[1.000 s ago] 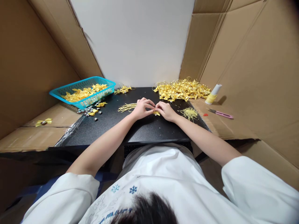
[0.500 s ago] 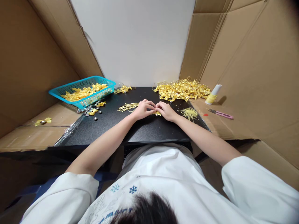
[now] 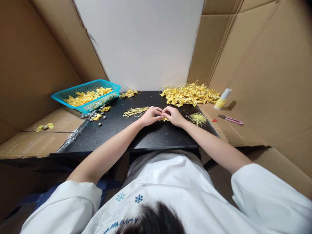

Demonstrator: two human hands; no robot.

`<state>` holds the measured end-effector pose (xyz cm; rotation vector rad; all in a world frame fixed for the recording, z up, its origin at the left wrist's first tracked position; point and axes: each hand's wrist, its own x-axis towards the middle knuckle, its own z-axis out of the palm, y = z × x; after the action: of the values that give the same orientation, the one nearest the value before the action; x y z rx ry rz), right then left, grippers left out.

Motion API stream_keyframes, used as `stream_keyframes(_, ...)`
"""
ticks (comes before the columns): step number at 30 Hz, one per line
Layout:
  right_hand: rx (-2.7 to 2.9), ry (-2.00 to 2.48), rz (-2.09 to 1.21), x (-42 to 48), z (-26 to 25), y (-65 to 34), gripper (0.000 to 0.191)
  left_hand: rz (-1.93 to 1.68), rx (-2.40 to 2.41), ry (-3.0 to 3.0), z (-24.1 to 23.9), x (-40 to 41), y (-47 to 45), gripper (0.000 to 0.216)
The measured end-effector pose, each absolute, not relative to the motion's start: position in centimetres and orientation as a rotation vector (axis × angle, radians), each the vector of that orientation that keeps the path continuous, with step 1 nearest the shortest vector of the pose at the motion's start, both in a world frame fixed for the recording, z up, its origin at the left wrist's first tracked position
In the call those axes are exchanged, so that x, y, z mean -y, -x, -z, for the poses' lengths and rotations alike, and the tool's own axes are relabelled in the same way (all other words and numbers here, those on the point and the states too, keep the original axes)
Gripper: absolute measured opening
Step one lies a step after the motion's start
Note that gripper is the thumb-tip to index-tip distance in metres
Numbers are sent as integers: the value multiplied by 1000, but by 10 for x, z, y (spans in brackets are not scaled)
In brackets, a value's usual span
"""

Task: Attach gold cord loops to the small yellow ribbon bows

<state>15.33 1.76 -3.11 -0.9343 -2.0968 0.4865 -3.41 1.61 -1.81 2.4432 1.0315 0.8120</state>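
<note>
My left hand [image 3: 151, 116] and my right hand [image 3: 174, 116] meet over the middle of the black table [image 3: 104, 136], fingertips pinched together. Between them is a small yellow ribbon bow [image 3: 165, 119], mostly covered by the fingers. Both hands are closed on it; any cord at the fingertips is too small to make out. A bundle of yellow cords [image 3: 134, 112] lies just beyond my left hand. Short yellow cord trimmings [image 3: 198, 119] are heaped to the right of my right hand.
Yellow bows fill a blue basket [image 3: 85, 85] at left, with silver beads [image 3: 92, 114] before it. A large pile of yellow bows [image 3: 191, 93] lies at back right. A yellow-wound spool [image 3: 221, 100] and pink thread snips [image 3: 231, 120] rest on cardboard at right. Cardboard walls [image 3: 268, 65] enclose the sides.
Both hands stay pinched together at the bow. My left hand has shifted very slightly toward me, and the bow shows at a slightly different angle.
</note>
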Motion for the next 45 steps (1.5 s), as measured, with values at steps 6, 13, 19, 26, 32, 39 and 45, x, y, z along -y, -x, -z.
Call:
stream_keyframes(6, 1992, 951, -685, -20, 29, -152, 12, -890, -954, -2235, 21, -20, 33, 27)
stream_keyframes(13, 2017, 919, -466, -10, 24, -158, 12, -951, -933, -2105, 24, -24, 35, 30)
stream_keyframes(19, 2112, 1043, -246, -5, 25, -158, 8, -943, -925, -2124, 24, -23, 36, 32)
stream_keyframes(26, 2134, 1108, -284, -10, 31, -156, 9, -899, -919, -2175, 24, -24, 37, 39)
stream_keyframes(32, 2128, 1148, -288, -12, 33, -154, 9, -862, -889, -2205, 25, -26, 38, 37)
stream_keyframes(39, 2177, 1187, -142, -6, 28, -149, 8, -846, -924, -2133, 28, -24, 36, 24)
stream_keyframes(45, 2236, 1227, -171, -5, 28, -147, 9, -915, -1086, -1985, 27, -22, 34, 23)
